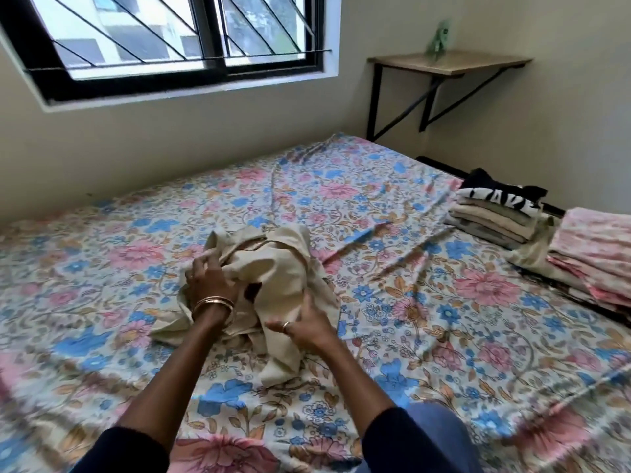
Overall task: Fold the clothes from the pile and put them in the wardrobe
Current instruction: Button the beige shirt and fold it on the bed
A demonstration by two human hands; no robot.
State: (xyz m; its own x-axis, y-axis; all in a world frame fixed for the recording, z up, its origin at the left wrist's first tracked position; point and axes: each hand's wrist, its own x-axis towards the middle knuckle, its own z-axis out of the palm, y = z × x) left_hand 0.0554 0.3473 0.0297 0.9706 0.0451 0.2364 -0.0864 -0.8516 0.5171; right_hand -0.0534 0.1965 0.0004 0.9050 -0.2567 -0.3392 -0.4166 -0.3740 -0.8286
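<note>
crumpled beige garment (273, 268) mid-bed; folded stack (495, 216) at right edge.

Only legible txt: partial white letters "AKE" on black folded top (502, 196) atop stack.

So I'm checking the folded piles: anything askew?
Mostly neat. A beige garment hangs loose between the folded stack and the pink pile, and the bedsheet is creased.
</note>
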